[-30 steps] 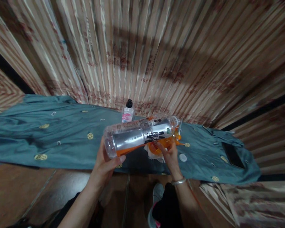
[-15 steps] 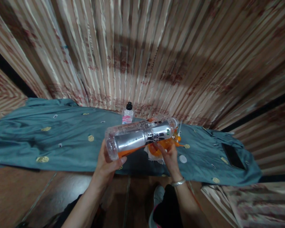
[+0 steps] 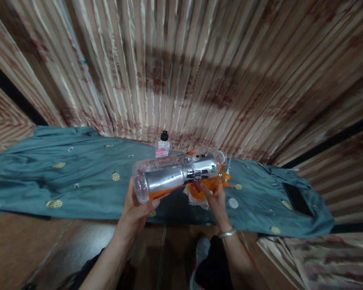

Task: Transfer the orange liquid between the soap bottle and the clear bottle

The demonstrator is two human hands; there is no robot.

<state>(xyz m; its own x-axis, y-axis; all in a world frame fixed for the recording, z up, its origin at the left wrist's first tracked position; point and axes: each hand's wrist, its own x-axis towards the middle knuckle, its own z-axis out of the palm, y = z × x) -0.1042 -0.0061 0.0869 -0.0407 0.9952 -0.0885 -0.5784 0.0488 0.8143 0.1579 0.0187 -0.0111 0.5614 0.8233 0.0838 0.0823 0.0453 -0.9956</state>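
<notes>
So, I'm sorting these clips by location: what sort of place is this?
Probably a room in a home, not a workshop: striped curtains hang behind a surface draped in teal patterned cloth, and the floor looks like polished wood.

Bottle (image 3: 177, 175) tipped slightly more level than a second ago, base edged left; hands barely shifted.

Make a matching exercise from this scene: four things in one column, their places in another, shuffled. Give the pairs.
Things:
1. big bottle
2. small bottle
3. white cap
4. phone

Places:
A. flat on the cloth, far right
B. on its side, base in the left hand
C. upright by the curtain
D. on the cloth beside the right hand

Pairs: 1-B, 2-C, 3-D, 4-A
</notes>
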